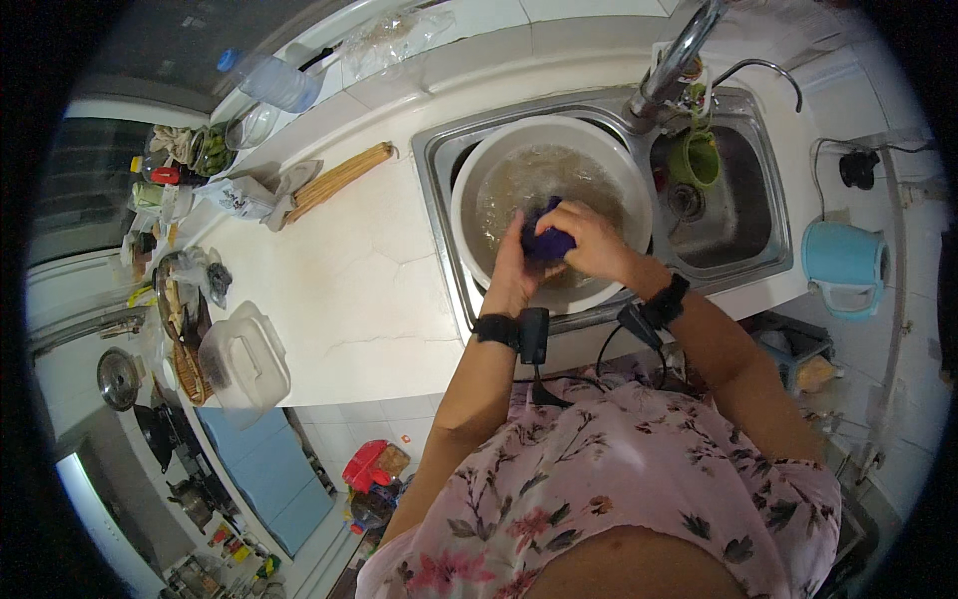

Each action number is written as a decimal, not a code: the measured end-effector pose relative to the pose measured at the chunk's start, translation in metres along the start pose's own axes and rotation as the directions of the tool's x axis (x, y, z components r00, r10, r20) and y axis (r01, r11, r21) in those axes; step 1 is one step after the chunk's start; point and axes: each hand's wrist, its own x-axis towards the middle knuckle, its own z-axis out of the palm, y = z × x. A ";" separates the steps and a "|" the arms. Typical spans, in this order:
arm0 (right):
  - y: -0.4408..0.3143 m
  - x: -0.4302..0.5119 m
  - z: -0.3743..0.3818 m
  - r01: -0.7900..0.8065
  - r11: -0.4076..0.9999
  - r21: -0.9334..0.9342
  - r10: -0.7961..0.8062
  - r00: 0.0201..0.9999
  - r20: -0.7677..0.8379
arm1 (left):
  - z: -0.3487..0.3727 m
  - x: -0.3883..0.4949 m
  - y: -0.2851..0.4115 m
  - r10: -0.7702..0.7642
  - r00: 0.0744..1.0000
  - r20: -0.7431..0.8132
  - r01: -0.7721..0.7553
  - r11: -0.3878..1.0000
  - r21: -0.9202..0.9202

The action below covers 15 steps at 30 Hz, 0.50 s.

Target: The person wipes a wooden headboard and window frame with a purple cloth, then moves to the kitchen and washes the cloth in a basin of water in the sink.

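Note:
A bunched dark purple cloth (550, 238) is between my two hands, over a large white basin (465, 196) of cloudy, brownish water (550, 166). My left hand (515, 266) presses against the cloth's left side, palm turned inward. On the right, my right hand (591, 233) grips the cloth with curled fingers. The basin rests in the left bowl of a stainless steel double sink (441, 142). Blur hides the cloth's exact shape and whether its lower part touches the water.
A chrome faucet (677, 56) rises behind the sink. In the right bowl hangs a green cup-like container (694, 159). Bundled thin sticks (340, 180) and a translucent plastic lid (247, 358) lie on the white counter (367, 284). A light blue pitcher (844, 258) is at the right.

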 end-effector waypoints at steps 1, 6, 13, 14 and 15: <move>-0.011 -0.006 -0.003 0.120 0.993 0.022 -0.119 0.993 -0.017 | 0.004 0.003 0.000 0.025 0.999 0.048 -0.023 0.998 -0.056; -0.035 -0.022 -0.004 0.290 0.956 -0.035 -0.292 0.938 -0.189 | 0.019 0.007 -0.014 0.329 0.923 0.199 -0.331 0.943 -0.022; -0.013 -0.004 0.009 -0.030 0.914 0.404 0.206 0.893 -0.399 | 0.066 -0.017 -0.015 0.306 0.948 -0.089 -0.315 0.940 -0.132; -0.012 -0.002 0.009 -0.053 0.874 0.483 0.267 0.883 -0.387 | 0.073 -0.021 -0.012 0.346 0.933 -0.095 -0.354 0.930 -0.095; -0.010 0.000 0.008 -0.135 0.816 0.563 0.371 0.869 -0.329 | 0.078 -0.025 -0.010 0.384 0.913 -0.136 -0.391 0.920 -0.033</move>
